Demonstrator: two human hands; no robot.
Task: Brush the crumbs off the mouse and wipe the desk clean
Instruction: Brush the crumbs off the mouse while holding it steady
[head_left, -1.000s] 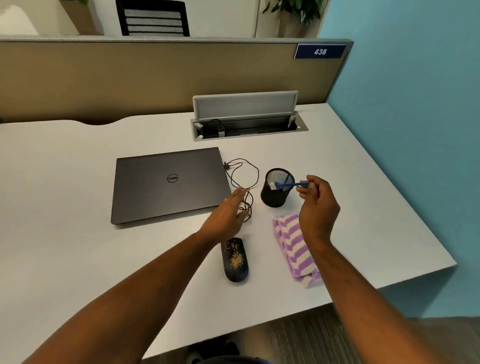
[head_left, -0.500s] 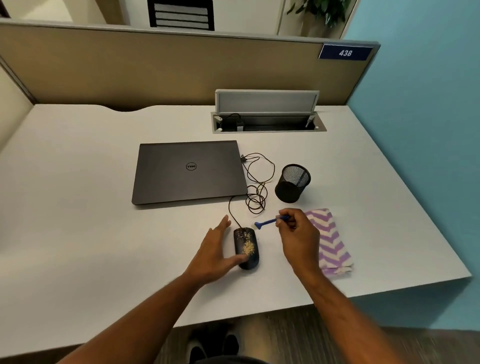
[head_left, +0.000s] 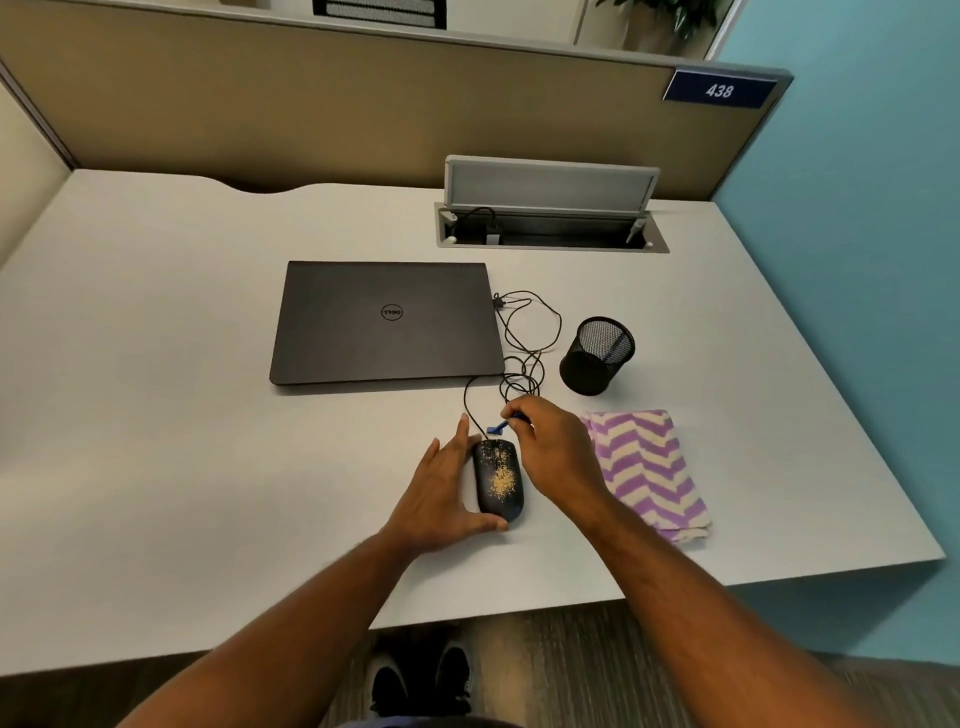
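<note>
A black wired mouse (head_left: 498, 483) lies on the white desk (head_left: 156, 441), its top sprinkled with yellow crumbs (head_left: 503, 477). My left hand (head_left: 441, 493) cups the mouse from its left side, thumb at its near end. My right hand (head_left: 556, 452) pinches a small blue brush (head_left: 497, 428), whose tip hovers just above the mouse's far end. A purple and cream zigzag cloth (head_left: 647, 473) lies folded right of my right hand.
A shut dark laptop (head_left: 387, 322) sits behind the mouse, with a tangled black cable (head_left: 530, 343) at its right. A black mesh pen cup (head_left: 597, 356) stands behind the cloth. An open cable hatch (head_left: 550, 228) sits at the back. The desk's front edge is near.
My right hand took the blue brush out of the mesh cup and brought it down to the mouse. My left hand dropped onto the mouse's left side and settled against it.
</note>
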